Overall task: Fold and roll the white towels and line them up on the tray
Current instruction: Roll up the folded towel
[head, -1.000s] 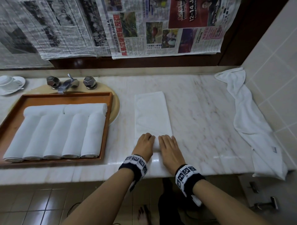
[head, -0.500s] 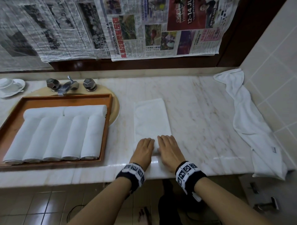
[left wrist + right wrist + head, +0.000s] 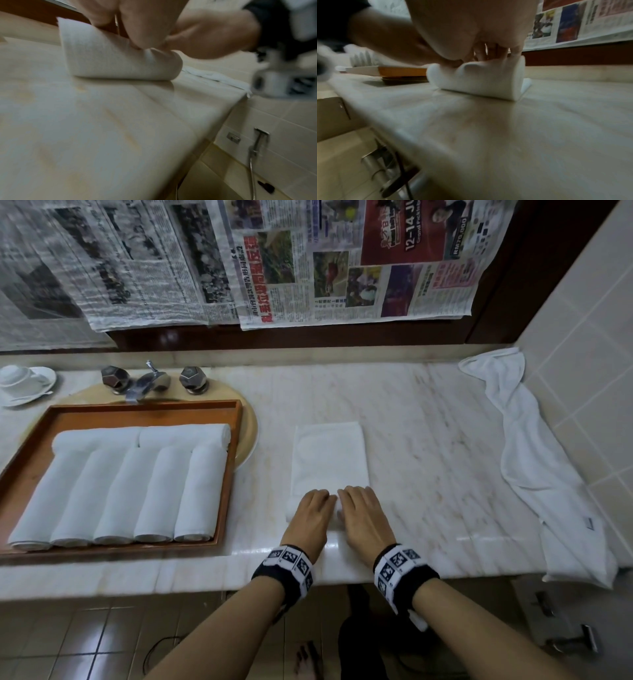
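Observation:
A folded white towel (image 3: 329, 453) lies lengthwise on the marble counter, and its near end is wound into a roll (image 3: 120, 63) (image 3: 488, 81). My left hand (image 3: 313, 508) and right hand (image 3: 359, 508) sit side by side on that roll, fingers curled over its top and thumbs pressing its near side. The wooden tray (image 3: 144, 410) stands at the left over the basin. It holds several rolled white towels (image 3: 116, 491) in a row, with two more laid across the back.
A loose white towel (image 3: 534, 467) drapes along the right wall and over the counter's front edge. Faucet and taps (image 3: 147, 381) stand behind the tray, a cup and saucer (image 3: 24, 381) at far left. Newspaper covers the wall behind.
Both hands have moved away from me with the roll. The roll has grown thicker and the flat part of the towel is shorter.

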